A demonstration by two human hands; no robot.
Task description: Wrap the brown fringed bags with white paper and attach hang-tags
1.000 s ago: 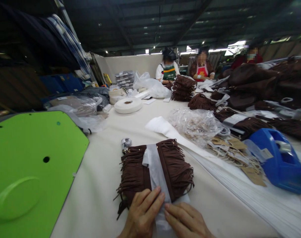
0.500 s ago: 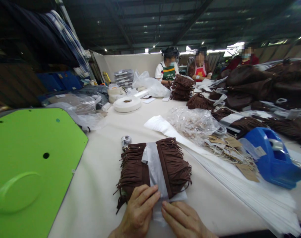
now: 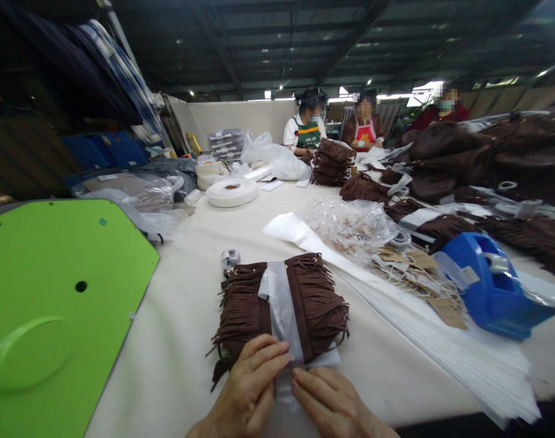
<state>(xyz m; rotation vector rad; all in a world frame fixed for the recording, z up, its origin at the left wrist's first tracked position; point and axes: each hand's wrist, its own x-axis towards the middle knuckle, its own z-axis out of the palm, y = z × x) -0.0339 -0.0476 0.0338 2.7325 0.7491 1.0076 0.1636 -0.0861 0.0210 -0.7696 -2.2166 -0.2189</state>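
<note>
A dark brown fringed bag [image 3: 241, 310] lies flat on the table in front of me. Down its middle runs a translucent whitish wrapping strip [image 3: 284, 304], which carries on past the near edge between my hands. My left hand [image 3: 252, 380] rests at that near edge, its fingers together and pressed on the strip's left side. Opposite it, my right hand [image 3: 330, 395] has its fingers closed against the strip's right side, thumb mostly hidden. Beyond the bag's far left corner sits a small wrapped metal-looking piece [image 3: 230, 258].
To the left is a green panel [image 3: 35, 304]. On the right lie white sheets [image 3: 423, 322], brown paper tags [image 3: 409, 274], crumpled clear plastic [image 3: 350, 222] and a blue tape dispenser [image 3: 496, 286]. A white roll [image 3: 232, 193] and stacked brown bags [image 3: 332, 161] stand farther back, near several people.
The view has shifted slightly, so everything sits a little farther left. Both hands keep nearly the same place on the strip at the bag's near edge.
</note>
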